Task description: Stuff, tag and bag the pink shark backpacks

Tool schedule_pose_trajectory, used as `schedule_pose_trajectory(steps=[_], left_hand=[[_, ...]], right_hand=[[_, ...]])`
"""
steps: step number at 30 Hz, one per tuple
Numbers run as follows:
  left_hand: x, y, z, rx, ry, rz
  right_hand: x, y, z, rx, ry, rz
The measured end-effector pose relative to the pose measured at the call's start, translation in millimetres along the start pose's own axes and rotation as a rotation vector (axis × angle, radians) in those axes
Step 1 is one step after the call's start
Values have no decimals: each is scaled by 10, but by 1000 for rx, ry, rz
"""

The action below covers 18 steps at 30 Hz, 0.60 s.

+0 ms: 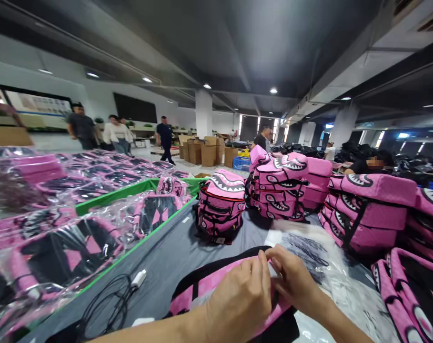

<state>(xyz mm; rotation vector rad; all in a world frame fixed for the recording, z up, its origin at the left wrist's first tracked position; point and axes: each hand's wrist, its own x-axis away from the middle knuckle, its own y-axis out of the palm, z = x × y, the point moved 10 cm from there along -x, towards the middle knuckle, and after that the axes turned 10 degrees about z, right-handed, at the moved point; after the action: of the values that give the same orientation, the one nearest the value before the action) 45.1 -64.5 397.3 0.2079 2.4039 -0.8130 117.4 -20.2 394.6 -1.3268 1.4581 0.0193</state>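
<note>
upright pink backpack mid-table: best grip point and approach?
Take the backpack by its rounded top, coming straight down from above. It stands upright and alone on the grey table, with open space over it, while more pink bags crowd its right. A top handle isn't visible from here, so likely pinch the top crown. Both hands, left and right, are on another bag.

Large hall seen: dark ceiling set with round lights, white pillars, pale far wall. Cardboard boxes stacked on the floor; daylight admitted through distant windows.
</note>
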Motion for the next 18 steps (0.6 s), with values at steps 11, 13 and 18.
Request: schedule_pose_trajectory(steps=[11, 13, 18], left_hand=[[-72, 268, -71, 59, -51, -129], [-85, 272, -143, 70, -100, -125], [-135, 159, -277, 24, -165, -20]], right_hand=[[-4, 55, 355, 245, 61, 31], [-65, -13, 305, 310, 66, 25], [-195, -102, -197, 483, -245, 62]])
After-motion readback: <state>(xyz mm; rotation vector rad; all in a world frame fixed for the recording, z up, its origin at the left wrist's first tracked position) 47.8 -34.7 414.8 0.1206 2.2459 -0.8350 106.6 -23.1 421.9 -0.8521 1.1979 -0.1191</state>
